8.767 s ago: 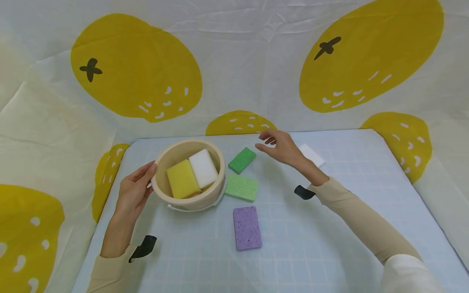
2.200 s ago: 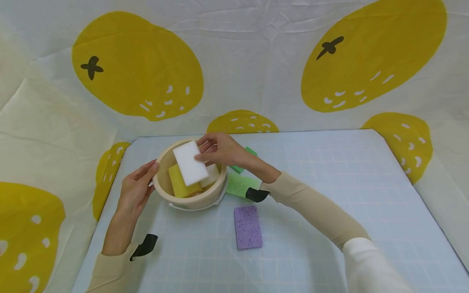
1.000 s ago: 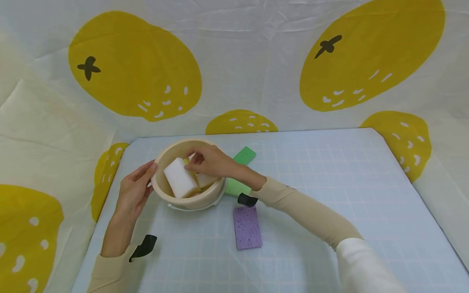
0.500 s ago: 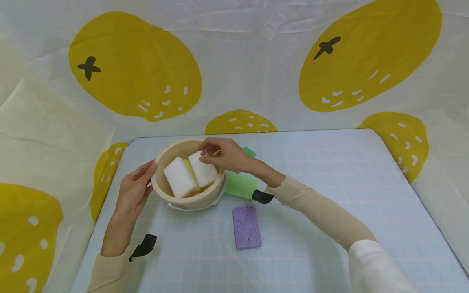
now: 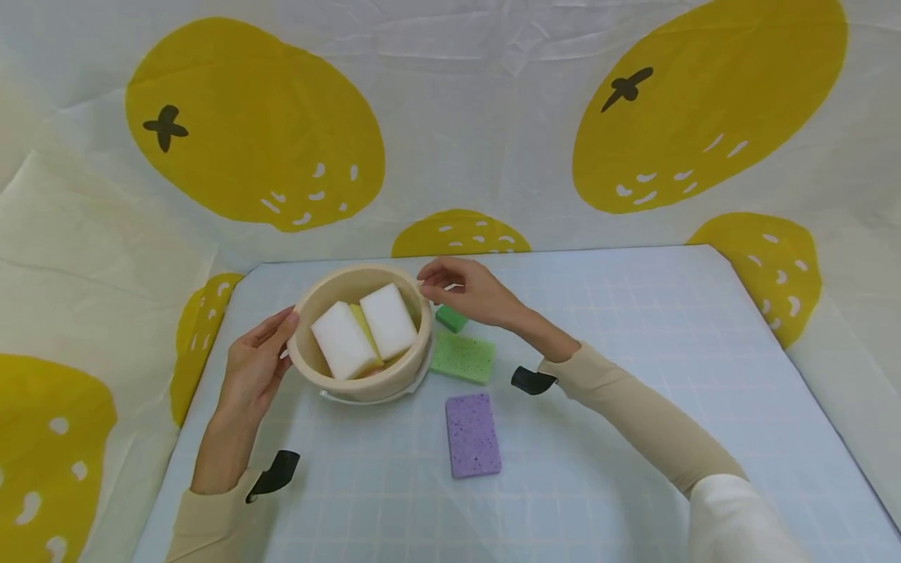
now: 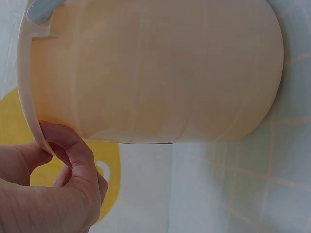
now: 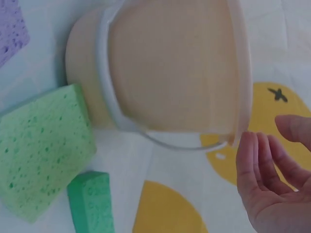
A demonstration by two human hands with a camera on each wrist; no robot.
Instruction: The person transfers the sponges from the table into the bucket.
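Note:
A cream bucket stands at the left back of the table, its white handle hanging down the outside. My left hand pinches its left rim between thumb and fingers, as the left wrist view confirms. Two white sponges, one on the left and one on the right, lean inside, with a strip of yellow sponge between them. What lies deeper is mostly hidden. Beside the right rim my right hand holds nothing, fingers loosely bent; whether its fingertips touch the rim I cannot tell.
Right of the bucket lie a dark green sponge, partly behind my right hand, and a light green sponge close against the bucket. A purple sponge lies nearer to me. A lemon-patterned cloth rises behind the table.
The white sponge from the table's right went into the bucket, onto the yellow one, and was let go. My right hand then touched the other white sponge and withdrew rightward. The left hand stayed.

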